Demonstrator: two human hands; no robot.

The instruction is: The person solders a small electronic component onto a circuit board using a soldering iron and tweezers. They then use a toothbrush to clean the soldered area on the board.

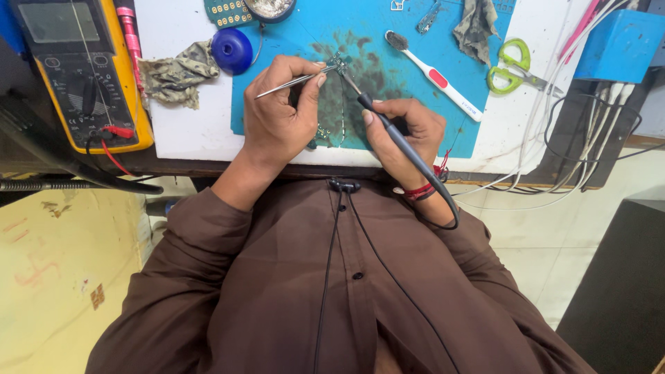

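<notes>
A white surface (187, 125) with a stained blue mat (415, 104) fills the upper frame; pale floor lies below. The left hand (277, 114) pinches tweezers (291, 82), the right hand (402, 131) grips a soldering iron (395, 135), both meeting a tiny part (339, 64) at upper centre, too small to identify. A yellow multimeter (83, 69) is cut off at upper left.

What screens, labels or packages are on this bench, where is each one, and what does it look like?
Multimeter: far left of the bench, yellow casing with dark face, grey rectangular screen at top, blank as far as visible, round dial below.
Toothbrush: on the blue mat, right of the right hand, white handle with a red patch.
No packages or signs visible.
</notes>
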